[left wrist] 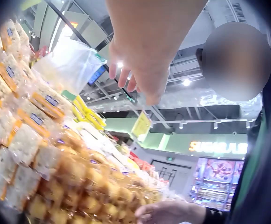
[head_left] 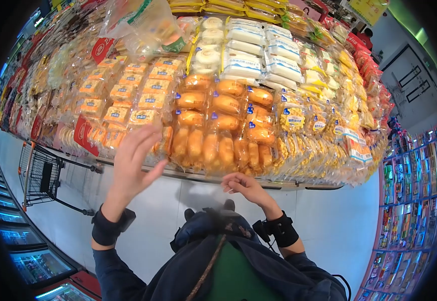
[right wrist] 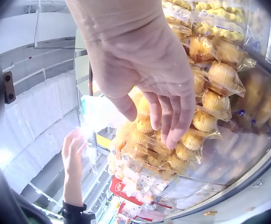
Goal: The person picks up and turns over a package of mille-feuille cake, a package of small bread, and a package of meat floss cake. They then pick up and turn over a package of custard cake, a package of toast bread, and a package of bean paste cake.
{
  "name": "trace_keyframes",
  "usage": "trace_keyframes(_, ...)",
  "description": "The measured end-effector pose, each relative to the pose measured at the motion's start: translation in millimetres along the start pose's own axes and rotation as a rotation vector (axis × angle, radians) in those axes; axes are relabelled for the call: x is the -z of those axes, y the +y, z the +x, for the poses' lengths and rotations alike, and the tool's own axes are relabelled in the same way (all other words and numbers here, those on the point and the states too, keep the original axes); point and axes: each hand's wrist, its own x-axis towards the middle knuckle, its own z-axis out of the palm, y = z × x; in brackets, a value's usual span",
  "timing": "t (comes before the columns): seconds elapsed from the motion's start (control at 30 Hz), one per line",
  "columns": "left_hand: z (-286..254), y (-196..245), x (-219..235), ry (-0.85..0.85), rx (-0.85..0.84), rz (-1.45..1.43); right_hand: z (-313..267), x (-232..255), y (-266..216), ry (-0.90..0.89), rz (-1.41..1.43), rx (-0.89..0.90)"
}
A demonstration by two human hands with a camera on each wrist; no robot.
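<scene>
Holds left hand (head_left: 132, 169) released, with extended fingers, near wrapped cakes (head_left: 143, 117); holds right hand (head_left: 247, 186) loosely curled, ungrasping, near golden rolls (head_left: 226, 150).

This is a supermarket: wrapped buns (head_left: 192, 101) lie in dense rows, with a yellow price sign (head_left: 370, 10) at far right. A black wire shopping cart (head_left: 42, 173) stands left, lit glass-topped cases (head_left: 84, 283) line the near left, and stocked shelves (head_left: 404, 202) fill the right.
</scene>
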Motion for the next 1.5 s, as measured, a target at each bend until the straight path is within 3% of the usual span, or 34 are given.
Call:
trace_keyframes(0.07,-11.6,17.1,3.9,0.035,-0.094,-0.116,2.5,-4.6,-0.5,0.009,0.0,-0.001)
trace_keyframes(0.27,-65.6,4.4,-33.9,0.018,0.232,-0.259,9.4,-20.7,4.6,0.01,0.004,0.003)
trace_keyframes(0.67,-138.1,-25.7,-27.5,-0.028,0.518,-0.333,25.5,-74.1,39.3,0.07,0.011,-0.055)
trace_keyframes(0.97,-126.2,-15.4,-40.3,-0.161,0.42,-0.453,-1.7,-89.6,59.8,0.158,0.099,-0.011)
trace_keyframes(1.37,-119.2,11.6,-43.5,-0.06,0.444,-0.453,-26.7,-81.4,44.8,0.175,0.101,0.053)
trace_keyframes(1.5,-110.7,23.7,-44.0,-0.094,0.389,-0.459,-40.2,-72.7,44.2,0.222,0.046,0.167)
